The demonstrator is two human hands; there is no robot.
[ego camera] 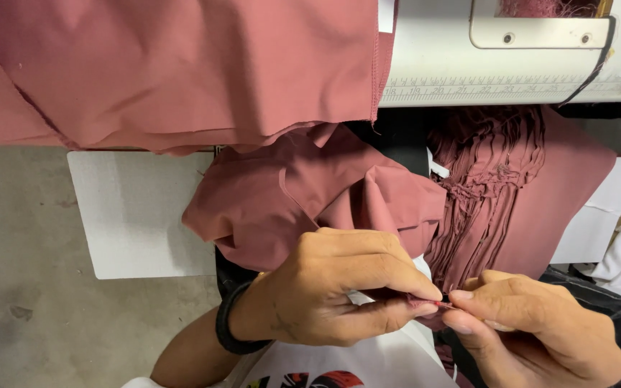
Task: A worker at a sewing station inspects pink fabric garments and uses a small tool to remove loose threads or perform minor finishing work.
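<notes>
Concrete floor, white table [134, 215] – left hand [325, 287], right hand [533, 323] fingers pinching pink fabric [310, 194] edge; pinched bit mostly hidden.

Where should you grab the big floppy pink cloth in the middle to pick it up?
Probably the raised fold on top of the pink cloth, pinched from above. It stands up like a small tent, so fingers can close on both sides. The flat parts around it give nothing to pinch. Both hands are busy: the left hand and right hand pinch a small edge between them.
</notes>
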